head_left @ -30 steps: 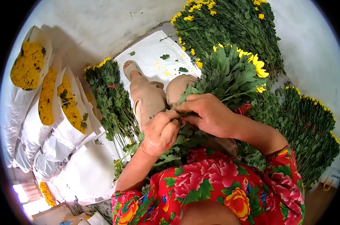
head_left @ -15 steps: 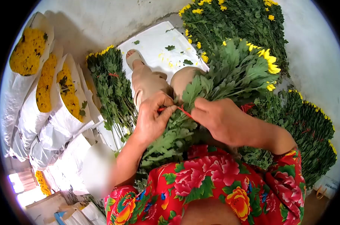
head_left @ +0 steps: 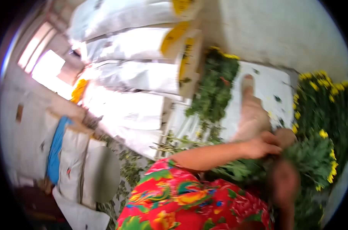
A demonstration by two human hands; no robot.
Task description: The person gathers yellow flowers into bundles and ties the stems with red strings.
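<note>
A bunch of yellow chrysanthemums (head_left: 310, 155) with dense green leaves lies across my lap, its flower heads facing right. My left hand (head_left: 260, 147) is at the bunch's stem side, beside my knee, with its fingers bent and pressed together. What they pinch is too blurred to see. Just below it, my right hand (head_left: 285, 180) is by the leaves, smeared by motion, so its fingers do not show clearly. No red tie can be made out between the hands now.
A leafy bunch (head_left: 216, 84) lies left of my leg on a white board (head_left: 273, 78) scattered with leaf bits. More yellow chrysanthemums (head_left: 323, 103) lie at the right. White-wrapped flower bundles (head_left: 131, 44) are stacked at upper left. Loose leaves (head_left: 130, 166) litter the floor near pale sacks (head_left: 72, 157).
My view has swung left, showing more of the wrapped bundles and floor. The hands and bunch now appear farther right and lower. The red tie seen between both hands is no longer distinguishable.
</note>
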